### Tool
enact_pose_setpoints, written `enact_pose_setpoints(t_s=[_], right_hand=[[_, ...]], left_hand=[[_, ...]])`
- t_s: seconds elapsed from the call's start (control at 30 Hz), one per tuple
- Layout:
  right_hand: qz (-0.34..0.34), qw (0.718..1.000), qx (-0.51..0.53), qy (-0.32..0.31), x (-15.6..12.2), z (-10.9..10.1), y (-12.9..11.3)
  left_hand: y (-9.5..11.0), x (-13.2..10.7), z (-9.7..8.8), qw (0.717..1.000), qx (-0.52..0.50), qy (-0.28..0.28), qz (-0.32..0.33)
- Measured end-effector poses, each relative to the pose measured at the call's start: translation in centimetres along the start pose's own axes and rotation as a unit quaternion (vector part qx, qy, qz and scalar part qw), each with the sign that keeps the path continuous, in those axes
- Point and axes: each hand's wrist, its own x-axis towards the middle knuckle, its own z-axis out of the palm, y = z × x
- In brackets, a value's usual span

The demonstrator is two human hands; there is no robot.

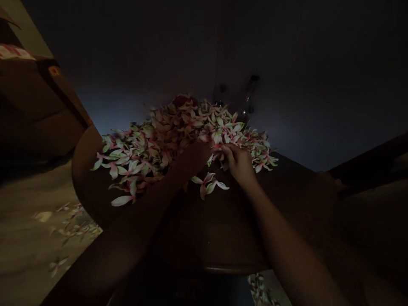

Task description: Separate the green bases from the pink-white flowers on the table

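A large heap of pink-and-white flowers (137,146) with green-tinged petals covers the back of a dark round-edged table (207,229). At the front of the heap my two hands meet, close together. My right hand (237,163) has its fingers curled in a pinch on a flower (217,146). Beside it, in deep shadow, my left hand (196,156) is closed at the same flower, its fingertips hard to make out. One loose flower (207,185) lies on the table just below my hands.
Cardboard boxes (41,97) stand at the left. Fallen flowers (75,225) lie on the floor left of the table, and more flowers (259,289) show below its front edge. A clear bottle-like object (248,97) stands behind the heap, against a wall (302,114).
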Motion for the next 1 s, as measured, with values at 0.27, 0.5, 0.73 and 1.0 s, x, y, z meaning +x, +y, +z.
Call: enact_pose_setpoints(t_s=[0.27,0.5,0.73,1.0], right_hand=[[0.069,0.991,0.112,0.000,0.0,0.0,0.4],[0.111,0.971,0.211,0.012,0.3,0.5,0.6],[0.119,0.967,0.224,0.024,0.3,0.6,0.9],[0.120,0.968,0.218,-0.019,0.1,0.7,1.3]], left_hand=[[-0.2,0.3,-0.6,0.996,-0.062,0.063,0.030],[0.1,0.0,-0.8,0.989,-0.131,0.063,-0.021],[-0.1,0.1,-0.8,0.971,-0.182,0.154,-0.028],[-0.4,0.0,-0.7,0.977,-0.184,0.098,0.045]])
